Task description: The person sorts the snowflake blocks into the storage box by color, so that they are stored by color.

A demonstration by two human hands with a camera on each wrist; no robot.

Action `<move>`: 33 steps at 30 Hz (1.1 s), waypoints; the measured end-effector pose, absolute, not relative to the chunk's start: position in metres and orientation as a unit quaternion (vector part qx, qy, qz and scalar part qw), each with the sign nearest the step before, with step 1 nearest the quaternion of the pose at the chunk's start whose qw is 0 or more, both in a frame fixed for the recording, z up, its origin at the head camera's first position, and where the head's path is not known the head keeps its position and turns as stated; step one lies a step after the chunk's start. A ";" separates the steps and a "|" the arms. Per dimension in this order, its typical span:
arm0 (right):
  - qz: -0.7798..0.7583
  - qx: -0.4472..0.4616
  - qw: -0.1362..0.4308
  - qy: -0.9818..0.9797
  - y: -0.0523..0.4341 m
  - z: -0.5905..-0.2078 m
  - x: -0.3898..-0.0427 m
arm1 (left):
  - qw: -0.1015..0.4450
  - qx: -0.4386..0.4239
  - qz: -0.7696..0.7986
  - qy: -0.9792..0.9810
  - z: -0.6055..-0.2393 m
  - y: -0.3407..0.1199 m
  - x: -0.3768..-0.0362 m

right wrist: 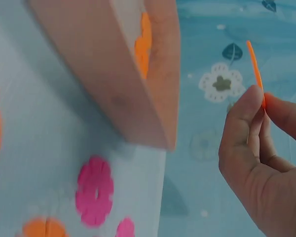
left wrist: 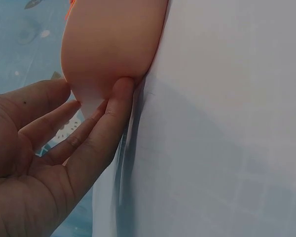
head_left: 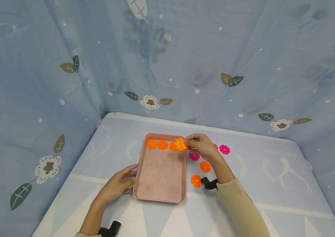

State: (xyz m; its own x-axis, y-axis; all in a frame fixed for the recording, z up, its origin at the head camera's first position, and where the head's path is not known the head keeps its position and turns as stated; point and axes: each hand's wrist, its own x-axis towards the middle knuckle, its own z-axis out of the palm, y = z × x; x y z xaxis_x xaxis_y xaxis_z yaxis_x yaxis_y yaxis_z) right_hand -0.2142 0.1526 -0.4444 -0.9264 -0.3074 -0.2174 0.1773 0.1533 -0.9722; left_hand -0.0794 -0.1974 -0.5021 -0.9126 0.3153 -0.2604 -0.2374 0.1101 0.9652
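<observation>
My right hand (head_left: 201,145) pinches an orange flower-shaped plastic disc (head_left: 180,144) between thumb and fingertips, above the tray's far right corner. The right wrist view shows this disc (right wrist: 255,66) edge-on, clear of the tray wall. Inside the pink rectangular tray (head_left: 161,177), a row of orange discs (head_left: 162,144) lies along the far end; the held one partly covers the rightmost. At the tray's left side, my left hand (head_left: 118,184) rests its fingertips against the outer wall, with the fingers spread. In the left wrist view they touch the tray's side (left wrist: 113,39).
Right of the tray lie loose pink discs (head_left: 225,149) and two orange discs (head_left: 205,166), some partly hidden by my right hand. A pale patterned cloth (head_left: 274,191) covers the table. Blue curtains (head_left: 185,59) hang behind and at both sides.
</observation>
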 end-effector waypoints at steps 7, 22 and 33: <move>-0.681 -0.024 0.187 0.708 0.105 -0.440 -0.222 | 0.209 0.028 0.666 0.716 -0.502 -0.198 -0.081; -0.701 0.016 0.200 0.684 0.041 -0.486 -0.218 | 0.209 0.019 0.662 0.720 -0.504 -0.198 -0.081; -0.665 0.045 0.203 0.717 0.026 -0.504 -0.213 | 0.213 0.023 0.666 0.715 -0.503 -0.198 -0.081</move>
State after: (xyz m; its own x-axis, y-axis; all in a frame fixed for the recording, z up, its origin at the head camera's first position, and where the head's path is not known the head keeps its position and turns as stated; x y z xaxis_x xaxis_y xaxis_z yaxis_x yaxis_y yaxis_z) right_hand -0.2131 0.0263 -0.5037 -0.9134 -0.2062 -0.3510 0.3347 0.1106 -0.9358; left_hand -0.0809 -0.1984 -0.5028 -0.9084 0.3165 -0.2731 -0.2498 0.1130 0.9617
